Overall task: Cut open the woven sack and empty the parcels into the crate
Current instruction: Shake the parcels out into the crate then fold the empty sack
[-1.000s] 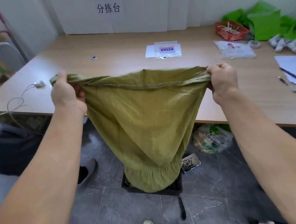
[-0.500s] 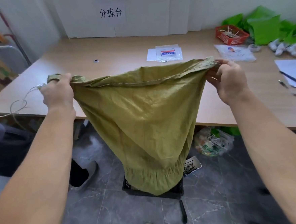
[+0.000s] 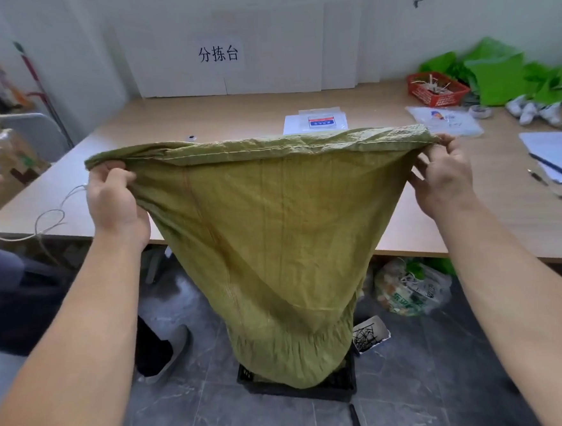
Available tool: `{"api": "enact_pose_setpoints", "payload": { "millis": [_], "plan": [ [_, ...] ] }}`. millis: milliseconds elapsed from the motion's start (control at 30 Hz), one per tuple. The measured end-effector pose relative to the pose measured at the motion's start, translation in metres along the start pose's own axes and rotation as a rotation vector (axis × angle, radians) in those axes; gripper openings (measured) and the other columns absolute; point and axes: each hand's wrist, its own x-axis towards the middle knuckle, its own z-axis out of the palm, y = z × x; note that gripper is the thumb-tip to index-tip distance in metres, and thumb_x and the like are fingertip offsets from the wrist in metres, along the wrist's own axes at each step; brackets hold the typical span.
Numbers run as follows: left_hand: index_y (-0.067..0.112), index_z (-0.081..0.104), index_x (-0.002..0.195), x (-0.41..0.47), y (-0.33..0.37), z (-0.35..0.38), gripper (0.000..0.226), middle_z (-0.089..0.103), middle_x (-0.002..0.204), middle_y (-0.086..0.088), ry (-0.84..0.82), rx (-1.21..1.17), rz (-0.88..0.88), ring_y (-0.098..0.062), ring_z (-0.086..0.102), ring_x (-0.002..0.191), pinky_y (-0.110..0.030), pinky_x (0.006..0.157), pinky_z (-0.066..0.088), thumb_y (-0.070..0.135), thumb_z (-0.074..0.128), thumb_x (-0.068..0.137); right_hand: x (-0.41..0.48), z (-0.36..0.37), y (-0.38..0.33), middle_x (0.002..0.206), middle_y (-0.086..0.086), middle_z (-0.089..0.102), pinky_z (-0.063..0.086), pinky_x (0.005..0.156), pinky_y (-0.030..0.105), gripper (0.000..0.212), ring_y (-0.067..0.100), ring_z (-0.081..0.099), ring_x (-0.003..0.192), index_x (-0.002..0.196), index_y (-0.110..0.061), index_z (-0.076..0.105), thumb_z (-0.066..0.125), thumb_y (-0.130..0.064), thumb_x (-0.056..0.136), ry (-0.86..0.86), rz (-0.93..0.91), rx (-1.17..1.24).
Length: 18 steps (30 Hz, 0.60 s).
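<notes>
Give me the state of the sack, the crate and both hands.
woven sack, held up, stretched wide, limp, lower end hanging over the crate.
crate, upright on the floor, contents hidden by the sack.
left hand, grips the sack's top edge.
right hand, pinches the sack's top edge.

The sack (image 3: 275,246) hangs into the crate (image 3: 318,391), covering most of its opening. The counter (image 3: 233,116) edge stands just behind. Near floor (image 3: 220,416) passable; shoe (image 3: 173,350) left, plastic bag (image 3: 411,290) far right.

Both arms extended forward, wide apart; left hand (image 3: 115,199) and right hand (image 3: 443,176) raised, fingers curled, each pinching the sack (image 3: 274,230).
</notes>
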Motion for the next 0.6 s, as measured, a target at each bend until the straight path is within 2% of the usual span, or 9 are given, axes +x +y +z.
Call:
{"api": "enact_pose_setpoints", "payload": {
  "millis": [100, 200, 267, 333, 367, 500, 600],
  "plan": [
    [0.022, 0.051, 0.108, -0.005, 0.001, 0.002, 0.030, 0.059, 0.103, -0.009, -0.029, -0.055, 0.023, -0.018, 0.060, 0.087, -0.028, 0.077, 0.052, -0.002, 0.046, 0.089, -0.004, 0.000, -0.006, 0.101, 0.001, 0.064, 0.042, 0.068, 0.031, 0.016, 0.020, 0.056, 0.085, 0.098, -0.027, 0.050, 0.042, -0.013, 0.100, -0.033, 0.010, 0.095],
    [0.019, 0.046, 0.132, -0.002, 0.009, 0.002, 0.041, 0.061, 0.119, -0.014, -0.283, -0.224, -0.006, -0.026, 0.063, 0.104, -0.037, 0.094, 0.053, 0.001, 0.043, 0.096, -0.006, 0.002, -0.014, 0.102, 0.001, 0.069, 0.046, 0.078, 0.035, 0.017, 0.025, 0.059, 0.091, 0.105, -0.028, 0.055, 0.043, -0.016, 0.101, -0.102, 0.041, 0.208],
    [0.012, 0.055, 0.121, -0.002, 0.015, 0.005, 0.024, 0.070, 0.109, -0.010, -0.452, -0.267, -0.078, -0.027, 0.066, 0.105, -0.040, 0.093, 0.054, 0.011, 0.040, 0.101, -0.005, 0.003, -0.017, 0.118, 0.007, 0.068, 0.047, 0.093, 0.042, 0.027, 0.031, 0.061, 0.105, 0.122, -0.025, 0.059, 0.049, -0.019, 0.097, -0.159, 0.073, 0.257],
    [0.016, 0.060, 0.105, -0.004, 0.019, 0.010, 0.021, 0.073, 0.098, -0.004, -0.493, -0.244, -0.171, -0.023, 0.069, 0.101, -0.035, 0.088, 0.055, 0.024, 0.040, 0.103, -0.006, 0.007, -0.023, 0.139, 0.011, 0.060, 0.043, 0.107, 0.047, 0.051, 0.035, 0.056, 0.127, 0.134, -0.016, 0.059, 0.062, -0.029, 0.085, -0.245, 0.128, 0.275],
    [0.019, 0.061, 0.101, -0.004, 0.019, 0.012, 0.021, 0.072, 0.093, -0.001, -0.488, -0.231, -0.206, -0.020, 0.069, 0.096, -0.034, 0.087, 0.055, 0.027, 0.042, 0.102, -0.008, 0.009, -0.025, 0.144, 0.013, 0.056, 0.042, 0.109, 0.048, 0.058, 0.035, 0.052, 0.133, 0.135, -0.011, 0.059, 0.063, -0.034, 0.082, -0.305, 0.159, 0.277],
    [0.023, 0.061, 0.092, -0.005, 0.021, 0.032, 0.012, 0.068, 0.079, 0.003, -0.490, -0.175, -0.258, -0.014, 0.066, 0.077, -0.030, 0.078, 0.057, 0.032, 0.055, 0.095, -0.016, 0.029, -0.028, 0.143, 0.022, 0.052, 0.049, 0.104, 0.044, 0.060, 0.033, 0.053, 0.132, 0.146, 0.000, 0.043, 0.043, -0.037, 0.099, -0.498, 0.266, 0.211],
    [0.022, 0.064, 0.090, -0.015, 0.020, 0.057, 0.010, 0.069, 0.074, 0.002, -0.561, -0.155, -0.266, -0.014, 0.066, 0.069, -0.030, 0.070, 0.058, 0.027, 0.055, 0.092, -0.024, 0.047, -0.025, 0.131, 0.025, 0.056, 0.055, 0.093, 0.044, 0.059, 0.038, 0.055, 0.122, 0.146, 0.003, 0.039, 0.046, -0.029, 0.097, -0.564, 0.279, 0.113]
  ]
}}
